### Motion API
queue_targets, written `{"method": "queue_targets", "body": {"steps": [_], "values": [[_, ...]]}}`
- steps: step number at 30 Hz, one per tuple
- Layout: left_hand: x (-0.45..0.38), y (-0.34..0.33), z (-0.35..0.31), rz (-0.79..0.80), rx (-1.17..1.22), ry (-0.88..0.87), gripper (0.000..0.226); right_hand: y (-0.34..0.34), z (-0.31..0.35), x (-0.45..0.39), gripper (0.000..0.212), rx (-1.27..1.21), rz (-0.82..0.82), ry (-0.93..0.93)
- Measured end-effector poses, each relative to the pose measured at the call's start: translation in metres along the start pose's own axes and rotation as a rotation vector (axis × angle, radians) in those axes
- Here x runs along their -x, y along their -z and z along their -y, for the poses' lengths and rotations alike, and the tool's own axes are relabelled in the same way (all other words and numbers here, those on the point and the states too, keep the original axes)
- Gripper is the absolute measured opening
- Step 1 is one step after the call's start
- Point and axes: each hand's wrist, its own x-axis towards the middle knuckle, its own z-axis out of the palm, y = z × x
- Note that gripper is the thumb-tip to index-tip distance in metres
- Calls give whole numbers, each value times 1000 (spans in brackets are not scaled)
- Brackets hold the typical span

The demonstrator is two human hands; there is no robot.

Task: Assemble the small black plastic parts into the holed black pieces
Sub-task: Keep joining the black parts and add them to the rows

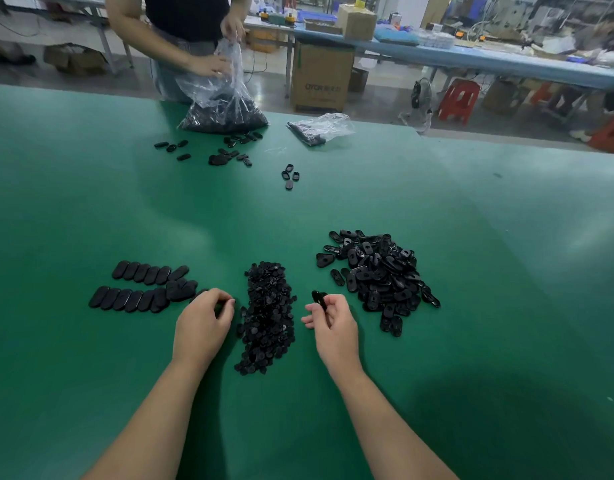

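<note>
far clear bag (226, 95) holds black parts, second person's hands gripping.

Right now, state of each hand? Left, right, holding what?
Left hand: fingers curled at the edge of the pile of small black parts; whether it holds one cannot be told.
Right hand: pinches one holed black piece.

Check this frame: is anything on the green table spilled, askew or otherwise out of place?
Nothing looks damaged. In the finished rows at the left, the right ends are untidy, with a few pieces bunched up and askew. Loose black pieces lie scattered by the large plastic bag at the far edge, and four strays sit alone mid-table.
</note>
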Motion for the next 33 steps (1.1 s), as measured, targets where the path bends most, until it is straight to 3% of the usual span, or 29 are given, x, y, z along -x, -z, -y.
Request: {"method": "queue_targets", "body": {"steps": [5, 10, 15, 23, 33], "values": [[0, 1, -1, -5, 16, 30, 9, 2, -2, 0, 4, 17, 13, 1], [1, 2, -1, -16, 63, 68, 4, 1, -3, -1, 20, 31, 32, 8], [-1, 4, 1, -32, 192, 137, 18, 2, -4, -2, 28, 48, 55, -9], [-8, 6, 2, 21, 266, 179, 19, 2, -4, -2, 33, 66, 79, -11], [-7, 7, 0, 18, 342, 225, 19, 0, -1, -3, 20, 82, 78, -6]]}}
